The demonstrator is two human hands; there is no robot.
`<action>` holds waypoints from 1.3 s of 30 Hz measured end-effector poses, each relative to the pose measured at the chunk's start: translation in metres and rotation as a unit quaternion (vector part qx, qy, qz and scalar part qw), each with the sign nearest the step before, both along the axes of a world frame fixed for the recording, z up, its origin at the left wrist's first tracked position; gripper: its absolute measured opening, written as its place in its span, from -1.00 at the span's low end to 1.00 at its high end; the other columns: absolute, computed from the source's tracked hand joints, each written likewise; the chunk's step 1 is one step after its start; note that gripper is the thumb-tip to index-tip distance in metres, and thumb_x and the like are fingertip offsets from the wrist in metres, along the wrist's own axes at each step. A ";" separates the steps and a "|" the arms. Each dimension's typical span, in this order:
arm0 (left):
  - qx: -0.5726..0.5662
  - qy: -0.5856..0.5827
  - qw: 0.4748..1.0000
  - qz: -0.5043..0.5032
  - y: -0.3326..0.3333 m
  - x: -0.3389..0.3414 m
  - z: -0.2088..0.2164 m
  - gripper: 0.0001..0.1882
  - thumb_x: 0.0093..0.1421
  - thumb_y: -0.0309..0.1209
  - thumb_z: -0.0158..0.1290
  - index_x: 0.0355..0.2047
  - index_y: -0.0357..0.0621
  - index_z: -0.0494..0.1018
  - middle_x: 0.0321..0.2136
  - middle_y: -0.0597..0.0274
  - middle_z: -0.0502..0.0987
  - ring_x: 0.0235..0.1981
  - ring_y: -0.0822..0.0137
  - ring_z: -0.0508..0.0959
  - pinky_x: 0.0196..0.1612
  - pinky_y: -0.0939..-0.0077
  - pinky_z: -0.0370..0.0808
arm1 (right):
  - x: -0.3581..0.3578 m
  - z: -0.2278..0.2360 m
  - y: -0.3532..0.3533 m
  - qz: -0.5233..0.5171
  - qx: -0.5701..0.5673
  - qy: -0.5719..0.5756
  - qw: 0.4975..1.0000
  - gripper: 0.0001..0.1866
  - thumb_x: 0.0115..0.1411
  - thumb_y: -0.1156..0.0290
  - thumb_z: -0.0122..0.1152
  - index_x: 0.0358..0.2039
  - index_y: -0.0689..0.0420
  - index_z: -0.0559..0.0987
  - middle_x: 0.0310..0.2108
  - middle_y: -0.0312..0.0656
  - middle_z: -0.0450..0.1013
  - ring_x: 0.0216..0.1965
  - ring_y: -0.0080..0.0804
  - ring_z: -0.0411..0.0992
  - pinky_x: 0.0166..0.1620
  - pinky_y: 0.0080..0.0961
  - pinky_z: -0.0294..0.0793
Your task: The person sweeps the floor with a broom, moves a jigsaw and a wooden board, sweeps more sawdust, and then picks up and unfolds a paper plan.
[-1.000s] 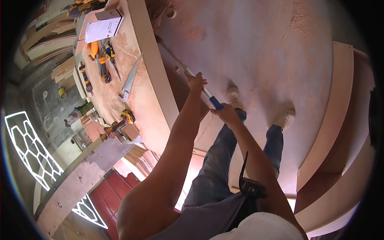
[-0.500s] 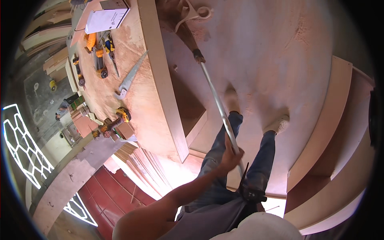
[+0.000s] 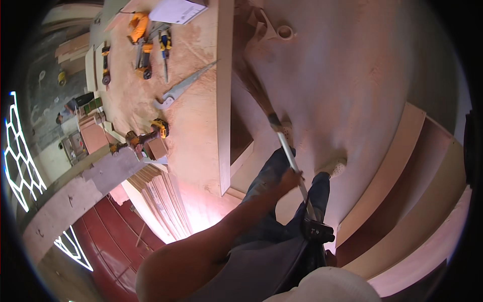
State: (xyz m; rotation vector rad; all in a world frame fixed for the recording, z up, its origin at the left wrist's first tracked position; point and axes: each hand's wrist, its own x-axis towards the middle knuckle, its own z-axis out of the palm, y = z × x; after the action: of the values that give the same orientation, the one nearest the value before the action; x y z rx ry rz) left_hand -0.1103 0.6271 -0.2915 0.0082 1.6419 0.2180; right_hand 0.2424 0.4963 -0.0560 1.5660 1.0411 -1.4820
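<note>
We wear a dark grey sleeveless top (image 3: 254, 264), creased in soft folds. Beyond the top come our blue jeans (image 3: 262, 177), faded paler in patches, then pale clogs (image 3: 338, 166) dotted with round holes. At the top's right edge sits a small black device (image 3: 319, 232) with a thin dark stalk.

beyond the shoes (image 3: 334, 167), the left hand (image 3: 291, 183) could pass over the floor (image 3: 372, 75) right of the broom (image 3: 273, 120); the worktop (image 3: 196, 136) edge blocks the left, the curved wooden panel (image 3: 385, 171) the right, a pale scrap (image 3: 270, 31) the far end.
</note>
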 end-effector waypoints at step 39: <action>0.161 0.355 0.833 -0.393 0.526 -0.187 -0.308 -0.49 0.22 -0.26 0.13 0.11 -0.27 0.37 0.09 -0.17 0.41 0.14 -0.11 0.48 0.15 0.07 0.49 | -0.093 -0.173 0.261 -0.061 -0.054 -0.014 0.997 -0.37 0.39 -0.14 0.02 -0.05 0.28 0.60 -0.23 0.27 0.57 -0.17 0.26 0.55 -0.13 0.05 0.53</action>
State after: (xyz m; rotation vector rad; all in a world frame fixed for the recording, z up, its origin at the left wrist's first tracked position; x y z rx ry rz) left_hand -0.2970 1.1535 -0.5996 1.1276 2.1611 -0.1791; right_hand 0.1497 0.7575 -0.2291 1.5924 0.8475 -1.5682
